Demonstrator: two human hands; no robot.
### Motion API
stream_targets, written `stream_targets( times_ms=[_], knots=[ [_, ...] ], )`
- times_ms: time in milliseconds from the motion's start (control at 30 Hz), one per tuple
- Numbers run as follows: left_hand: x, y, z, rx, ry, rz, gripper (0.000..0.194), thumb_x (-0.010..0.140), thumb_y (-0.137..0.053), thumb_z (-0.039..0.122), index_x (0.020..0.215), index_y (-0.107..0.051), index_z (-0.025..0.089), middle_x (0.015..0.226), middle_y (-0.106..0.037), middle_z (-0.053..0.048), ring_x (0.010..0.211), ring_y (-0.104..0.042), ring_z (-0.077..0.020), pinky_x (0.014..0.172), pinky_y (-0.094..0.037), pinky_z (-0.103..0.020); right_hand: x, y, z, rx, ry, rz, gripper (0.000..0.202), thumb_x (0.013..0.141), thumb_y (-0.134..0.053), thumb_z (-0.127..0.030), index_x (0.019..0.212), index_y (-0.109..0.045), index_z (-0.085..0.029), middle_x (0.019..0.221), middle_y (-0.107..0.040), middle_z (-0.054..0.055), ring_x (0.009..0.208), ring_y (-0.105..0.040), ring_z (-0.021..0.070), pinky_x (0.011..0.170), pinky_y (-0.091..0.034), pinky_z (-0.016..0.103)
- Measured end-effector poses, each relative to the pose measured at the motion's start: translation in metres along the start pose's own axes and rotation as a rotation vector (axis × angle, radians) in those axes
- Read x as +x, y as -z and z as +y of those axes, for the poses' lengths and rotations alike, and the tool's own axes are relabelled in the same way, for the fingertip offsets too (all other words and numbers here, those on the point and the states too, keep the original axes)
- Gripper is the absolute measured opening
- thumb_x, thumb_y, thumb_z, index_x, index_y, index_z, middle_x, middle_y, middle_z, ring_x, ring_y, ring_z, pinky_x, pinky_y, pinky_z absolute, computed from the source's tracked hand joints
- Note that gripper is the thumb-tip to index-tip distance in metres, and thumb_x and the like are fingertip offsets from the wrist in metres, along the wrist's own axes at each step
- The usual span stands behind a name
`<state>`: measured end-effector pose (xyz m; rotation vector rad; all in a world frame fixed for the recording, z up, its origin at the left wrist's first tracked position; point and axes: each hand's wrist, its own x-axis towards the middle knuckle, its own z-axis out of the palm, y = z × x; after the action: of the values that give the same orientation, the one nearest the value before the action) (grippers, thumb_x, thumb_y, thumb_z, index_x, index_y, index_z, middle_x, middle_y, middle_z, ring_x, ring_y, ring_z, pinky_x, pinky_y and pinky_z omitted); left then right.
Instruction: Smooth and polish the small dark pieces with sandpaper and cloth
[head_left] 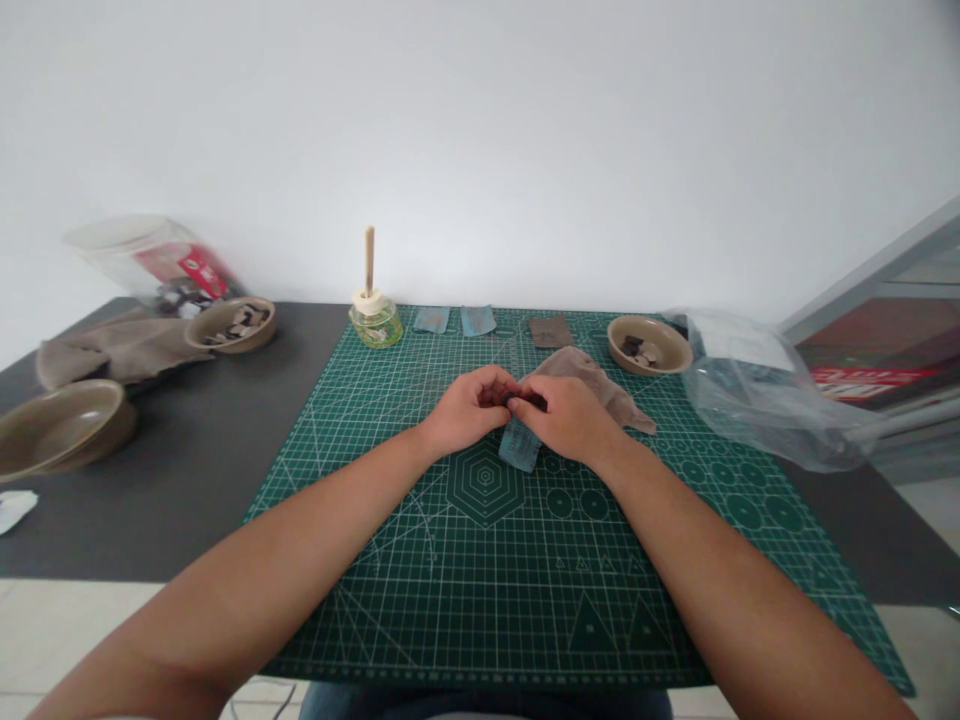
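My left hand (474, 408) and my right hand (571, 415) meet over the middle of the green cutting mat. Both are closed, their fingertips pinching a small dark piece (509, 399) that the fingers mostly hide. Beneath the fingertips is a small light-blue printed sheet (519, 447), like the back of sandpaper; its upper part is covered by my hands. A crumpled brown cloth (615, 398) lies on the mat just behind and beside my right hand.
The cutting mat (480, 610) covers the dark table (187, 480). Along its back stand a diffuser bottle (376, 325), blue squares (478, 321), a brown square (550, 332) and a bowl of small pieces (649, 345). A plastic bag (772, 410) lies right; bowls (64, 425) and another cloth (127, 350) left.
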<state>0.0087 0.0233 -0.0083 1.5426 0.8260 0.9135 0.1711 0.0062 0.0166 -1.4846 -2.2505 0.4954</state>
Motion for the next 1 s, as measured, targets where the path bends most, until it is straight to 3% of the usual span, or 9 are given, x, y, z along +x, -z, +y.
stream_targets(
  times_ms=[1000],
  knots=[
    [0.0, -0.0007, 0.001, 0.0, -0.005, -0.01, 0.022, 0.06, -0.055, 0.006, 0.08, -0.056, 0.012, 0.069, -0.053, 0.003, 0.063, -0.048, -0.0076, 0.059, -0.038, -0.022, -0.0001, -0.0007, 0.0014, -0.022, 0.004, -0.007, 0.021, 0.084, -0.051, -0.031, 0.073, -0.062, -0.017, 0.065, -0.063, 0.003, 0.059, -0.054, 0.0142, 0.053, -0.03, 0.026]
  ],
)
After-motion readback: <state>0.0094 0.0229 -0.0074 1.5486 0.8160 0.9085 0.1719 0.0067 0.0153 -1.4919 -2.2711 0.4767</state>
